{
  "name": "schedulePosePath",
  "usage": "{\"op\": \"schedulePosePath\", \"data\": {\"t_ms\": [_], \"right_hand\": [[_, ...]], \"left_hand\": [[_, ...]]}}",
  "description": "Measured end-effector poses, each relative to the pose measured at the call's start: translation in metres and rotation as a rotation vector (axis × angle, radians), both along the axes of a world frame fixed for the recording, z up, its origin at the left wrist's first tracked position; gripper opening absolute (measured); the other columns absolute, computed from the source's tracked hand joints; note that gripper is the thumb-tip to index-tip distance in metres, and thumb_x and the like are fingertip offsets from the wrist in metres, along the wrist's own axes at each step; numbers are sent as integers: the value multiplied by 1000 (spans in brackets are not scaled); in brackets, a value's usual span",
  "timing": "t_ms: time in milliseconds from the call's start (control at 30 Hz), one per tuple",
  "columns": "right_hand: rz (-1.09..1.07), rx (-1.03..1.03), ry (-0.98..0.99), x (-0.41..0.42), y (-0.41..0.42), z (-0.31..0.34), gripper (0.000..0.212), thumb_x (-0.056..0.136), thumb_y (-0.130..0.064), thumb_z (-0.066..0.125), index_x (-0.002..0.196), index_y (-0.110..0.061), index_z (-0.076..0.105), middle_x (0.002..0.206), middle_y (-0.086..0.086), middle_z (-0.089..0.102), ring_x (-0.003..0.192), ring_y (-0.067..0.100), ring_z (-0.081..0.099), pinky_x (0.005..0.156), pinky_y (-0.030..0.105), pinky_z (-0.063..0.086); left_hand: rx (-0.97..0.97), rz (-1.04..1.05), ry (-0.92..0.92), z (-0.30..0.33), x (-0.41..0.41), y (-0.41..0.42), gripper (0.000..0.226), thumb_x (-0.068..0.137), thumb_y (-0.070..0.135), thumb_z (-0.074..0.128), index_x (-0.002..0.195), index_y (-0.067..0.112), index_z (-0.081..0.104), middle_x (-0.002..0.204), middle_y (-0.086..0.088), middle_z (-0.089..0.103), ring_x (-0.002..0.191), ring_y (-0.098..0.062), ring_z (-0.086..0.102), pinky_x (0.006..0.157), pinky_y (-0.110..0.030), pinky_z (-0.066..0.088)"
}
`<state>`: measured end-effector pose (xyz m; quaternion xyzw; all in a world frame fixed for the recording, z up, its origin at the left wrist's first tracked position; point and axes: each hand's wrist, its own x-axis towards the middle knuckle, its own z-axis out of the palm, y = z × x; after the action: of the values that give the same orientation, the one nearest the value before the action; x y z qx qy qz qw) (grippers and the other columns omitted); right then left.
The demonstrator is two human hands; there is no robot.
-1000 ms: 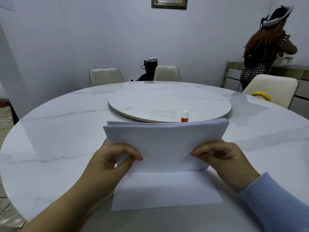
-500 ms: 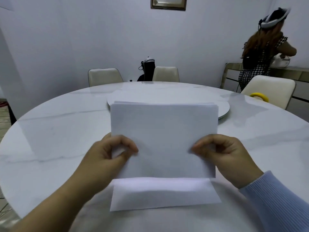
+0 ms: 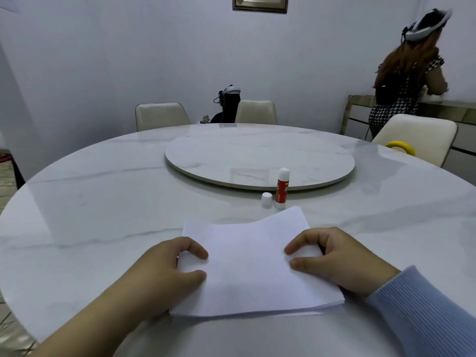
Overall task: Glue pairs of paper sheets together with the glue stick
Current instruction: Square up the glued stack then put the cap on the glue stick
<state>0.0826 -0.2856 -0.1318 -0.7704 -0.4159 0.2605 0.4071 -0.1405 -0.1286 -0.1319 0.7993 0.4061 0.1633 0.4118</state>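
White paper sheets (image 3: 253,264) lie in a thin stack on the near part of the marble table (image 3: 90,202), and both hands hold them at the sides. The left hand (image 3: 164,276) pinches the left edge, thumb on top and fingers curled over it; the right hand (image 3: 334,258) grips the right edge the same way, its blue sleeve (image 3: 427,313) trailing off toward the corner. The far right corner of the stack lifts a little off the surface.

No glue shows on the top sheet, so by my reading the gluing of this pair has not begun (whether any lower sheets are already bonded cannot be told). Left to do: part a sheet, spread glue, press its partner down.

Just beyond the paper stands the glue stick (image 3: 282,188), upright and uncapped, its cap (image 3: 266,200) beside it. Behind them sits the turntable (image 3: 260,161). Nothing blocks the reach to the stick, though it could topple if nudged. Chairs (image 3: 162,115) and another person (image 3: 409,73) are well apart.
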Motion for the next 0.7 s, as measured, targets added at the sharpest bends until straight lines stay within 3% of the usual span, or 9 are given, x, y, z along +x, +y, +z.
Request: {"op": "schedulePosePath", "data": {"t_ms": [100, 233, 400, 500, 567, 633, 700], "right_hand": [[-27, -9, -25, 2, -2, 2, 18, 74, -13, 80, 77, -31, 77, 88, -9, 74, 86, 13, 69, 87, 35, 56], [-76, -3, -55, 5, -3, 2, 17, 70, -18, 83, 77, -32, 76, 86, -10, 74, 83, 13, 69, 84, 36, 57], [-123, -59, -224, 6, -3, 0, 18, 67, -31, 83, 80, -36, 72, 100, -12, 64, 87, 11, 64, 82, 30, 54], [-136, -137, -335, 3, -5, 0, 19, 66, -42, 81, 79, -41, 67, 100, -16, 55, 80, 4, 59, 62, 15, 48], [-140, -212, -436, 5, -6, 2, 25, 63, -56, 77, 77, -40, 63, 99, -16, 46, 77, 2, 54, 52, 12, 40], [-197, -199, -469, 17, -3, 7, 33, 63, -65, 72, 74, -35, 63, 96, -15, 48, 79, 0, 50, 56, 14, 34], [-274, -74, -360, 36, 7, 16, 32, 71, -59, 71, 77, -28, 65, 91, -8, 60, 76, 2, 53, 57, 20, 36]], "left_hand": [[104, -20, 45, -1, 6, 0, 15, 78, 29, 66, 86, 42, 63, 83, 12, 54, 66, -6, 55, 40, -9, 35], [226, -36, 86, -1, 12, 1, 16, 79, 35, 64, 90, 44, 56, 86, 18, 46, 73, -2, 50, 50, -11, 34], [356, -68, 132, -7, 14, 1, 19, 81, 43, 60, 97, 45, 50, 100, 20, 42, 84, 3, 46, 63, -6, 30], [422, -76, 199, -10, 16, 0, 18, 83, 46, 55, 100, 45, 48, 107, 19, 39, 93, -1, 46, 65, -10, 31], [498, -76, 254, -12, 16, -1, 17, 85, 48, 52, 101, 46, 47, 117, 17, 33, 114, -6, 39, 76, -16, 32], [536, -84, 272, -11, 16, 0, 16, 87, 49, 50, 103, 46, 47, 128, 15, 29, 129, -10, 27, 86, -19, 31], [514, -84, 196, -4, 19, 5, 12, 90, 47, 48, 103, 46, 48, 132, 15, 32, 126, -9, 33, 92, -20, 33]]}}
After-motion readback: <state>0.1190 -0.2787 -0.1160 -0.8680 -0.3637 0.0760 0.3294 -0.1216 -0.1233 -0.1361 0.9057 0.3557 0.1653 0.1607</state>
